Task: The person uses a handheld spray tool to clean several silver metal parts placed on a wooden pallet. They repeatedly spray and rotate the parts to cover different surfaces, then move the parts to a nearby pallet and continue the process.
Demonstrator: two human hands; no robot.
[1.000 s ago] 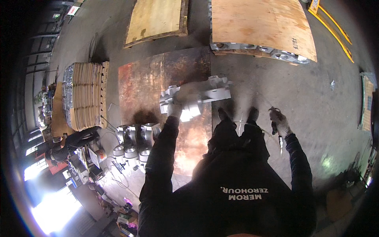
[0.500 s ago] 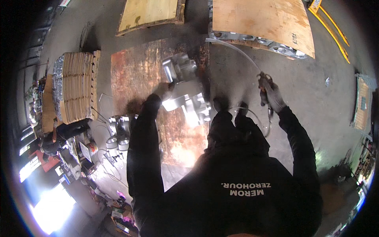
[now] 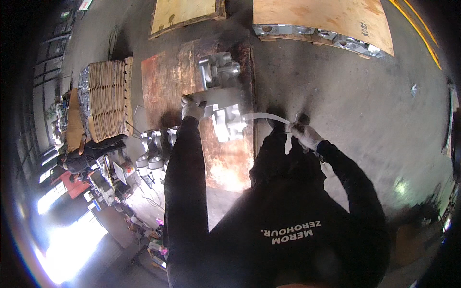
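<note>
My gloved left hand (image 3: 193, 107) is closed at the left edge of a shiny metal part (image 3: 228, 124), which has blocky raised shapes and rests on a rust-stained board (image 3: 223, 168). A flat grey section lies between it and a second group of bright metal shapes (image 3: 222, 69) just beyond; whether these are one piece I cannot tell. In my gloved right hand (image 3: 306, 136) is a hand-held blow gun with a long, curved, pale nozzle (image 3: 264, 115). The nozzle's tip points left, close to the metal part's right side. My right fingers hide most of the gun's body.
Stacked brown sheets (image 3: 109, 98) stand at the left. Several metal cylinders (image 3: 156, 162) sit beside my left arm. Far off are a wooden pallet (image 3: 187, 14) and a wood-topped stack of metal parts (image 3: 321, 17). A yellow frame (image 3: 420, 29) is at the far right. Another person (image 3: 77, 163) bends at the left.
My right hand has come down and left, bringing the nozzle from the far side to beside the metal part. The part has turned slightly, with my left hand still at its edge.
</note>
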